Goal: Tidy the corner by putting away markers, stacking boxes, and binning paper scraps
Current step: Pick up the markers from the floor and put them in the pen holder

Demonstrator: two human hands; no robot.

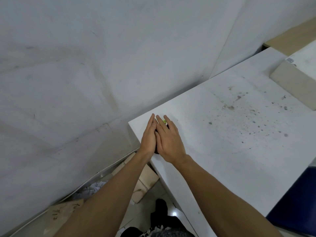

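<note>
Both hands meet near the corner of a white table [222, 134]. The left hand [149, 138] stands on its edge with straight fingers. The right hand [168, 141] lies flat beside it, touching it, with its fingers spread over a dark object [156, 152] that is mostly hidden; a green spot shows between two fingers. The tabletop is speckled with stains further right. On the floor below lie cardboard boxes [147, 178] and crumpled paper [92, 188] along the wall [85, 65].
</note>
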